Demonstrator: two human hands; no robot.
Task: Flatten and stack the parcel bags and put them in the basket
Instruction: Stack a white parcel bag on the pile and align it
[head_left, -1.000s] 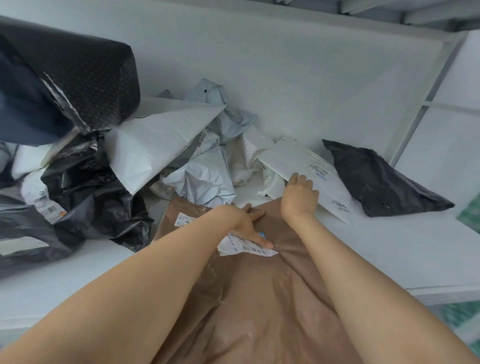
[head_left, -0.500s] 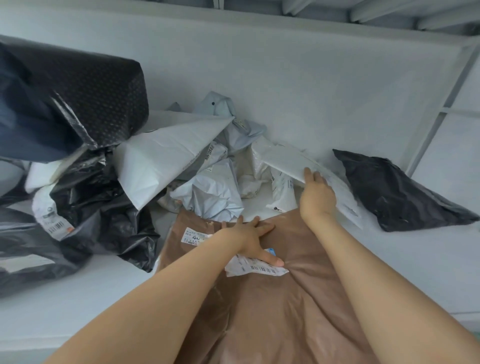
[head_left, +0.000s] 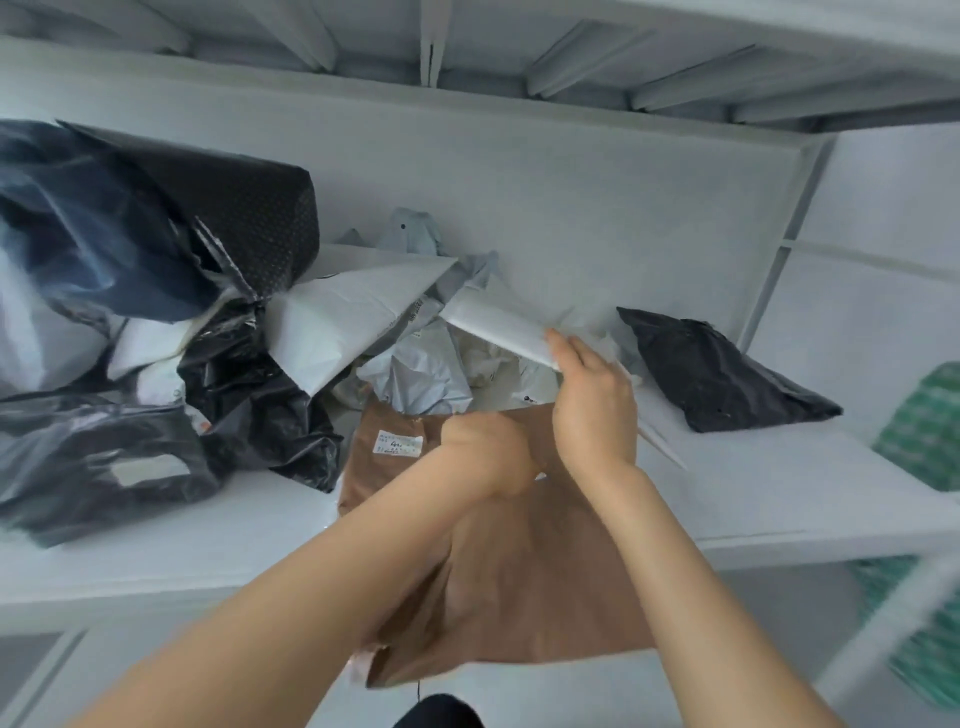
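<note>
At the front edge of the white shelf (head_left: 779, 483), head view: a flat brown parcel bag (head_left: 545, 571) lies lengthwise. Its near end hangs over the edge towards the person, and its far end, with a small white label (head_left: 399, 444), reaches towards the heap. The left hand (head_left: 488, 454) rests on that far end, likely pinning the bag as the base of the stack. Its fingers are tucked out of sight, so I cannot tell whether they lie flat or curled.

The right hand (head_left: 592, 410) is up off the shelf, fingers and thumb pinching a flat white mailer bag (head_left: 498, 327) by its near edge. The mailer is tilted, almost edge-on, above the middle of the shelf, and I judge it is bound for the top of the brown bag.

By the back wall sit crumpled pale grey bags (head_left: 421, 374), with a large white envelope bag (head_left: 353, 317) propped across them. At the left end glossy black plastic bags (head_left: 249, 400) are piled high, waiting their turn. Towards the right end a lone black parcel bag (head_left: 717, 374) lies well apart from the brown one. Past that end shows a green-and-white woven thing (head_left: 930, 415), possibly the basket, though too little shows to be sure.
</note>
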